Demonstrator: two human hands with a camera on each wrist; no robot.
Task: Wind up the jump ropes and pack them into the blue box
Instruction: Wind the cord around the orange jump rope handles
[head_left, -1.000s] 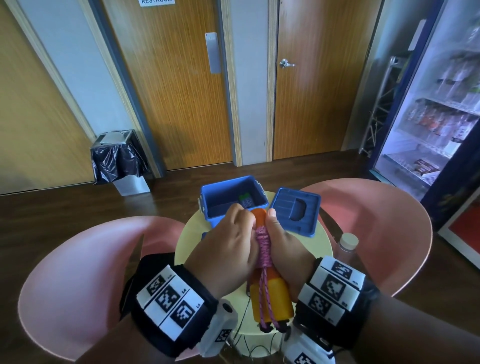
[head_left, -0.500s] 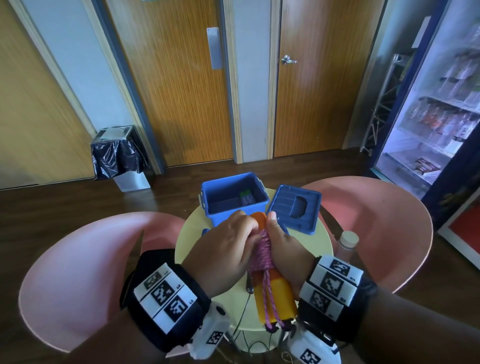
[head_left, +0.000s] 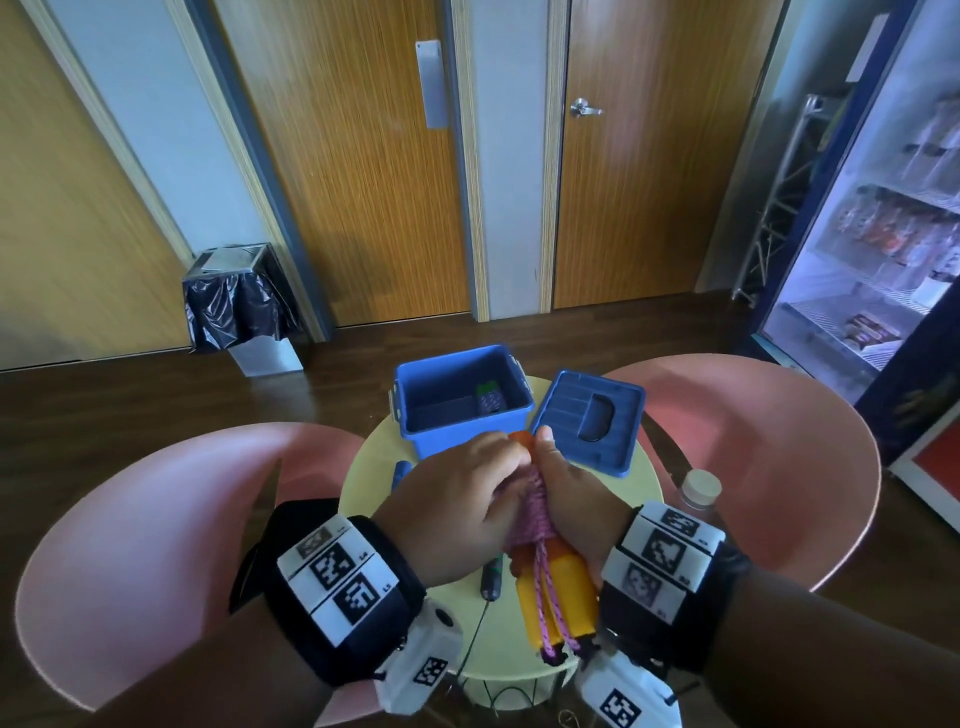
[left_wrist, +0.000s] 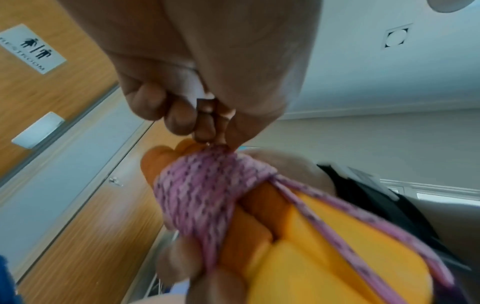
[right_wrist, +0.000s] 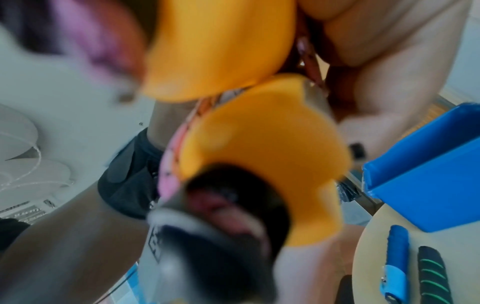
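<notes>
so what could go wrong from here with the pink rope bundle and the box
1. The left hand only pinches the pink cord at the top of the wraps; if it slips, the winding may loosen off the yellow handles.
2. Cord strands hang loose along the handles and could snag on the blue box rim.
3. The box already holds a wound rope, so space may be tight.

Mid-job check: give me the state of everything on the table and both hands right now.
Blue box: open, one wound rope inside.
Lid: off, lying right of the box.
Pink rope: wound round the orange handles.
Left hand: pinching the rope.
Right hand: gripping the handles.
Black-green handle: lying on the table.
</notes>
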